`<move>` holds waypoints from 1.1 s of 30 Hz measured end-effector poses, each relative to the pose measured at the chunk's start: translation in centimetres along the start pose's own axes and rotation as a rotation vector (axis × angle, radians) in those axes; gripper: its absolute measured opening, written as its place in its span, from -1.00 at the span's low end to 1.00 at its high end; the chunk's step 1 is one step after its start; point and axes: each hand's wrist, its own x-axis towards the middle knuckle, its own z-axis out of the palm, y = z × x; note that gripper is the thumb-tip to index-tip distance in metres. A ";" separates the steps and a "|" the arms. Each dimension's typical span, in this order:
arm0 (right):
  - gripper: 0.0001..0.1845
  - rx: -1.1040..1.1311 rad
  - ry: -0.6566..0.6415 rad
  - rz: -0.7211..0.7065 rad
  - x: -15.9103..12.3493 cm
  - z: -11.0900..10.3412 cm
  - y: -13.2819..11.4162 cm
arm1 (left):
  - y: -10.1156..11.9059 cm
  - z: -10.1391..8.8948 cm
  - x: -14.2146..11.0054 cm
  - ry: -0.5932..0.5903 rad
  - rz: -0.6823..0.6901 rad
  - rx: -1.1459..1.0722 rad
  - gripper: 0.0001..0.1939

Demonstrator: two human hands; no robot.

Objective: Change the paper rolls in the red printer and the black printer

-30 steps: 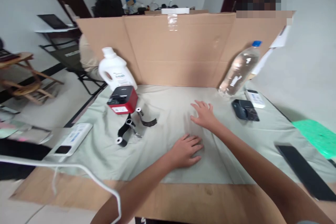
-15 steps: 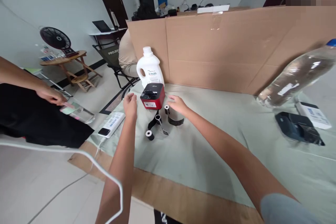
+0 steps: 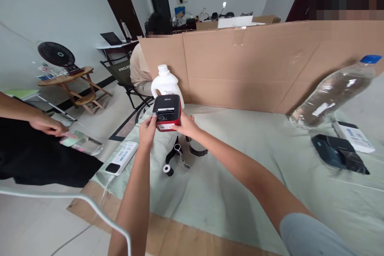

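A small red and black label printer (image 3: 167,110) is held up off the cloth, its dark top tilted toward me. My left hand (image 3: 147,129) grips its left side, and my right hand (image 3: 186,124) is closed on its right side near the front corner. Below it on the cloth lie a small roll of black ribbon (image 3: 168,170), an unwound black strip with a ring-shaped core (image 3: 177,147), and another curled dark strip (image 3: 198,151) partly hidden by my right hand. Right behind the printer stands a white jug (image 3: 165,80).
A cardboard panel (image 3: 234,68) closes off the back. Toward the right lie a large water bottle (image 3: 333,92), a dark wrapped device (image 3: 339,154) and a white box (image 3: 357,138). A white power strip (image 3: 122,159) lies left. Someone's hand (image 3: 49,123) holds a clear cup (image 3: 87,144).
Both my hands have closed on the printer's sides, and it has been lifted off the cloth and tilted. The whole view has shifted slightly. Before, my hands were apart on either side of it.
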 end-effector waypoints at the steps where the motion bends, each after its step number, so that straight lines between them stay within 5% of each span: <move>1: -0.02 0.016 0.040 -0.051 -0.7 -1.5 0.0 | 1.0 0.3 -0.9 0.003 0.065 0.021 -0.47; 5: 0.14 0.058 0.257 -0.218 -6.6 -7.9 1.9 | 4.4 4.8 -7.2 -0.081 0.222 0.106 -0.43; 8: 0.12 0.054 0.374 -0.219 -13.6 -11.3 5.1 | 4.6 9.9 -13.9 -0.195 0.308 0.109 -0.47; 11: 0.06 -0.003 0.416 -0.133 -20.4 -12.4 8.6 | 2.7 13.9 -19.7 -0.208 0.330 0.128 -0.47; 14: 0.08 -0.021 0.437 -0.085 -24.8 -11.8 11.2 | 0.5 15.8 -23.1 -0.254 0.342 0.129 -0.44; 22: 0.06 0.000 0.470 0.046 -27.2 -9.4 12.9 | -2.1 16.1 -24.1 -0.349 0.341 0.147 -0.43; 33: 0.06 -0.062 0.537 0.062 -27.9 -8.6 12.5 | -1.6 15.7 -24.3 -0.408 0.296 0.118 -0.42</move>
